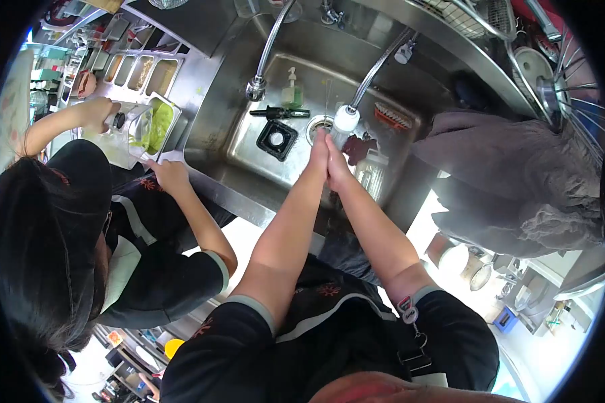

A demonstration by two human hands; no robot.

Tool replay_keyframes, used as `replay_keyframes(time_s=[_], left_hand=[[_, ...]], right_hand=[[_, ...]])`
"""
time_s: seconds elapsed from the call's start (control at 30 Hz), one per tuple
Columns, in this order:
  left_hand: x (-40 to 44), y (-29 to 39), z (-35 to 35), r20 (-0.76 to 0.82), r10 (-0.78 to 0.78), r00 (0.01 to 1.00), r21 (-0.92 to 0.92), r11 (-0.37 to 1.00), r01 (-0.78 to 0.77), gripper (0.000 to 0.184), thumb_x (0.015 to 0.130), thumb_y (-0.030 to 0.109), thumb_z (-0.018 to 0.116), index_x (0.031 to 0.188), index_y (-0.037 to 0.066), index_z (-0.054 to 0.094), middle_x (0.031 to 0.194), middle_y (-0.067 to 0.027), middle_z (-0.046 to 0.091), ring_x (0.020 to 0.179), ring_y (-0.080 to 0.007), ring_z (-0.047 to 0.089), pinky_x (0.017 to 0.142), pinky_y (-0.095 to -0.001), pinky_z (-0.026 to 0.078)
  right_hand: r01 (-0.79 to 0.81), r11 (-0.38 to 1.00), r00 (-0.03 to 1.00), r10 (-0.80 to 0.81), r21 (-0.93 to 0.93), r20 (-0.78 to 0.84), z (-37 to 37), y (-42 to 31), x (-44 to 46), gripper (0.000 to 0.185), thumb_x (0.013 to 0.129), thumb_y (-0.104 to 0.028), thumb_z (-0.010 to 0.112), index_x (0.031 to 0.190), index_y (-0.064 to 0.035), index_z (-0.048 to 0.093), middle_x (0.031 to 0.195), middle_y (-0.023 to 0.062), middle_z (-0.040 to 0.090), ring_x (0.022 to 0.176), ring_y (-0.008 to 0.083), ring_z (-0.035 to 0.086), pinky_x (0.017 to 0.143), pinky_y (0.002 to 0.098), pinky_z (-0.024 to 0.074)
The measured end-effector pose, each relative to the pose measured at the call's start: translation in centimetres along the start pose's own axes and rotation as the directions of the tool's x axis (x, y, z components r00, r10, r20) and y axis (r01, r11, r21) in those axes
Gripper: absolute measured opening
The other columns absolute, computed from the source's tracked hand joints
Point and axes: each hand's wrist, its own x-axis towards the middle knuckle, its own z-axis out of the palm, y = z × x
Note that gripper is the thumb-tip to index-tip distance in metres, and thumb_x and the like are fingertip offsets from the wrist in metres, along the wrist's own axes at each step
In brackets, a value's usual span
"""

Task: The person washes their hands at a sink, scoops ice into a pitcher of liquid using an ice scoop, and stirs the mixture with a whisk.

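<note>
With the left hand (pixel 319 151) and right hand (pixel 335 163) pressed together over the sink (pixel 241 142), good handling calls for both wrists low and level beneath the white tap head (pixel 347 119), clear of the ribbed jar (pixel 371 172); whether the fingers are straight or curled, or have anything between them, I cannot tell. The tap head, just beside the fingertips near the drain (pixel 319 123), looks smooth, rounded and pale, on a shiny, ridged metal hose (pixel 378 70).
</note>
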Motion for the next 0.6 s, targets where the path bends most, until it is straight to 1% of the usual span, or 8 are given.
replay_keyframes(time_s=[0.03,0.07,0.13,0.27,0.33,0.43,0.53,0.6], left_hand=[[-0.6,0.7,0.5,-0.016,-0.097,0.995,-0.137,0.986,0.094,0.053,0.104,0.043,0.039,0.139,0.004,0.048,0.132,-0.0112,0.058,0.116,-0.018,0.055,0.1,-0.0331,0.042],[2.4,-4.0,0.2,0.002,0.064,0.998,0.127,0.99,-0.064,0.058,0.103,0.048,0.039,0.139,0.004,0.048,0.13,-0.0129,0.057,0.114,-0.0193,0.055,0.098,-0.0344,0.043],[2.2,-4.3,-0.7,0.095,0.09,0.991,0.227,0.968,-0.109,0.06,0.103,0.049,0.035,0.14,0.003,0.046,0.131,-0.0144,0.057,0.116,-0.0239,0.055,0.1,-0.038,0.043],[1.2,-1.5,-1.0,0.187,-0.022,0.982,-0.352,0.932,0.088,0.063,0.104,0.05,0.031,0.147,0.005,0.039,0.146,-0.0154,0.045,0.134,-0.0295,0.041,0.111,-0.0385,0.031],[1.6,-4.9,0.0,0.171,0.276,0.946,0.358,0.877,-0.321,0.066,0.103,0.053,0.03,0.147,0.004,0.038,0.149,-0.0153,0.042,0.137,-0.0288,0.037,0.114,-0.0376,0.027],[3.7,-4.6,-3.5,0.021,0.103,0.994,-0.384,0.919,-0.087,0.06,0.102,0.049,0.04,0.137,0.001,0.049,0.131,-0.0167,0.054,0.123,-0.0291,0.049,0.11,-0.039,0.034],[2.1,-2.5,-3.8,-0.034,0.136,0.99,-0.449,0.883,-0.137,0.053,0.102,0.045,0.044,0.131,0.002,0.052,0.123,-0.0131,0.058,0.111,-0.0252,0.055,0.095,-0.0371,0.041],[0.8,-1.0,-3.5,-0.118,0.115,0.986,-0.189,0.972,-0.136,0.041,0.102,0.038,0.05,0.12,0.002,0.056,0.116,-0.0086,0.061,0.093,-0.0192,0.063,0.068,-0.0345,0.054]], right_hand=[[0.028,0.991,0.995,-0.04,0.129,0.088,-1.1,-0.8,1.1,0.041,0.097,-0.043,0.052,0.117,-0.0084,0.059,0.104,0.0088,0.063,0.092,0.0227,0.061,0.083,0.0433,0.0488],[0.178,0.913,0.984,-0.156,-0.368,0.088,-6.1,1.3,8.6,0.044,0.097,-0.044,0.051,0.12,-0.0085,0.059,0.104,0.0074,0.064,0.092,0.024,0.061,0.082,0.0438,0.0487],[0.0,0.999,0.999,0.002,-0.052,0.039,-2.2,-1.7,1.1,0.055,0.099,-0.049,0.046,0.133,-0.0067,0.05,0.126,0.0109,0.054,0.113,0.0242,0.052,0.094,0.0402,0.044],[-0.008,0.993,0.999,0.012,-0.119,0.036,0.8,-2.6,-3.9,0.073,0.098,-0.058,0.045,0.147,-0.004,0.038,0.149,0.0139,0.039,0.135,0.025,0.04,0.104,0.037,0.0394],[0.098,0.991,0.994,-0.102,-0.091,-0.038,-1.7,-2.3,0.2,0.068,0.098,-0.055,0.046,0.142,-0.0033,0.043,0.14,0.0139,0.046,0.127,0.0258,0.046,0.099,0.0381,0.0421],[0.265,0.915,0.964,-0.263,-0.305,0.046,0.2,-0.4,-2.1,0.06,0.098,-0.05,0.049,0.134,-0.0023,0.05,0.126,0.0139,0.056,0.115,0.027,0.055,0.092,0.0397,0.0461],[0.603,0.521,0.78,-0.545,-0.604,0.309,-1.2,-0.1,-0.5,0.053,0.098,-0.046,0.051,0.126,-0.0012,0.057,0.112,0.0139,0.066,0.103,0.0282,0.064,0.086,0.0413,0.0502],[0.482,-0.196,0.66,-0.56,-0.854,0.501,-3.8,-3.9,-1.6,0.036,0.095,-0.034,0.056,0.106,-0.001,0.066,0.106,0.0171,0.067,0.096,0.0334,0.065,0.085,0.0414,0.051]])
